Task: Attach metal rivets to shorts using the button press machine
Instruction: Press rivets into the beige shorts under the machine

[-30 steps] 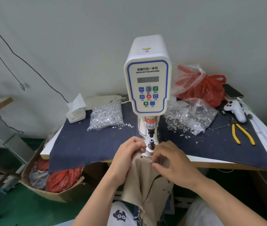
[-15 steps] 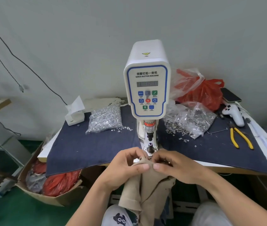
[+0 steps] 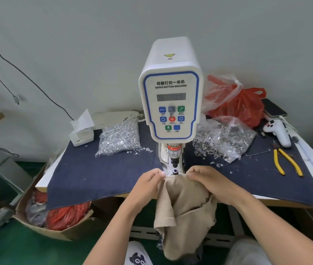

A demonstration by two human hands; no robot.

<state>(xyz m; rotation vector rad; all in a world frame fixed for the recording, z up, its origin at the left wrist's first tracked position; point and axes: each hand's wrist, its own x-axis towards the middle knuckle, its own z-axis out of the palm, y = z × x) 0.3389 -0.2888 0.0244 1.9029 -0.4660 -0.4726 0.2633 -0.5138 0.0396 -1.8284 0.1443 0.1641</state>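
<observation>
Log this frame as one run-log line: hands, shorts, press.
left hand: pinches shorts edge | right hand: pinches shorts edge | shorts: tan, edge held just before die, rest hanging | button press machine: punch raised

left hand [image 3: 148, 183]: now apart from the right hand [image 3: 207, 180], gripping the top hem's left end
shorts [image 3: 184, 205]: top hem now stretched flat, just below the press die [image 3: 175, 171], at the table's front edge
</observation>
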